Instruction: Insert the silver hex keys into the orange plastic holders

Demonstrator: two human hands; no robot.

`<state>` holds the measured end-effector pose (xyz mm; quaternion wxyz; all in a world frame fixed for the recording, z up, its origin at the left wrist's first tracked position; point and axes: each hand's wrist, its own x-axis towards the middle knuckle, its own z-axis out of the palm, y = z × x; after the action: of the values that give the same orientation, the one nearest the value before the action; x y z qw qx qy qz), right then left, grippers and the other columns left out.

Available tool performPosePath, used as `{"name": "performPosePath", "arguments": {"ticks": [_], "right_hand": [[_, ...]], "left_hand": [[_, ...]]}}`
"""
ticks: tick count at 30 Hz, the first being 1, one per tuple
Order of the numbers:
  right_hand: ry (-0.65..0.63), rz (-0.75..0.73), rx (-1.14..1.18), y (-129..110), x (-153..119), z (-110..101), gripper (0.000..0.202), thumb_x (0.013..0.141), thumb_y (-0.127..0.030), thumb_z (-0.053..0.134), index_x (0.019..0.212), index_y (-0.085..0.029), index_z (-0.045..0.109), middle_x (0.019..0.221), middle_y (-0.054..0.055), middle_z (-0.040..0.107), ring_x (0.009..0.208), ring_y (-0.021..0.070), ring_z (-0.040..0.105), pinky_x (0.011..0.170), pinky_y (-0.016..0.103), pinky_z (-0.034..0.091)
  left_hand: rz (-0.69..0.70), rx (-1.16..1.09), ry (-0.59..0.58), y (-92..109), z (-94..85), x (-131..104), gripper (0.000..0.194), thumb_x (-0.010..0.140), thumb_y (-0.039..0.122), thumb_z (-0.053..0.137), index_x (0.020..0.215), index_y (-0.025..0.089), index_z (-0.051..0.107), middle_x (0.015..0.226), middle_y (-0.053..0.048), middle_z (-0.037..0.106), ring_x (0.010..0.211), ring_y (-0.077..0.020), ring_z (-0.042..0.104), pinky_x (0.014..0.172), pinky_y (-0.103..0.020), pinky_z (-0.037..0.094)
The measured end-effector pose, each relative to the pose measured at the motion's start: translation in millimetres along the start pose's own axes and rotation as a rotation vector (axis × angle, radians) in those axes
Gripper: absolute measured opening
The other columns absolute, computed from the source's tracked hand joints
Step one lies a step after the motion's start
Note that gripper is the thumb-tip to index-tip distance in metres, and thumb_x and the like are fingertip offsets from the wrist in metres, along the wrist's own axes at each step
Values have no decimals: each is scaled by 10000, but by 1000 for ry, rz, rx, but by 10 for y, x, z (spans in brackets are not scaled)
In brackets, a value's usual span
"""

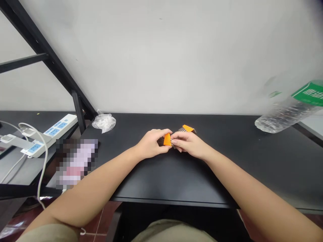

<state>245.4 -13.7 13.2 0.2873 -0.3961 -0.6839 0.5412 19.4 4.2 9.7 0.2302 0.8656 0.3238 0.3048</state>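
Thumb and fingers of my left hand (153,144) are closed around a small orange plastic piece (167,139), held just above the black table. From the right, my right hand (188,144) meets it, its fingertips pinched on a small greyish metal-looking piece (173,145) against the orange one. Fingers hide most of that piece, so its kind is unclear. Just behind my right hand lies a second orange piece (188,128), with a row of thin, light metal-looking rods (181,129) at its left side.
A crumpled clear plastic bag (104,122) lies at the back left of the black table (176,181). A clear bottle with a green label (290,109) is at the right. On the left are a white power strip (54,134) with cables, a blurred-out item (78,161) and a black frame (54,64).
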Motion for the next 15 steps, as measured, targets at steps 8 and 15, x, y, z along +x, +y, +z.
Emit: {"name": "performPosePath", "arguments": {"ticks": [8,15], "right_hand": [[154,-178,-586,127,8,-153,205,987,-360,551,940,-247,716,924,42,691,840,203,622,801,371,492],[105,-232,-969,294,-2,-180,162,962,-230,564,996,-248,721,1020,75,652,801,197,621,734,346,487]], "left_hand": [[-99,-40,51,-106,22,10,479,840,266,678,1309,225,592,1010,-16,737,839,-158,699,833,-299,575],[-161,-14,112,-147,23,7,519,843,240,652,1353,231,562,1031,0,747,875,-165,709,886,-316,576]]}}
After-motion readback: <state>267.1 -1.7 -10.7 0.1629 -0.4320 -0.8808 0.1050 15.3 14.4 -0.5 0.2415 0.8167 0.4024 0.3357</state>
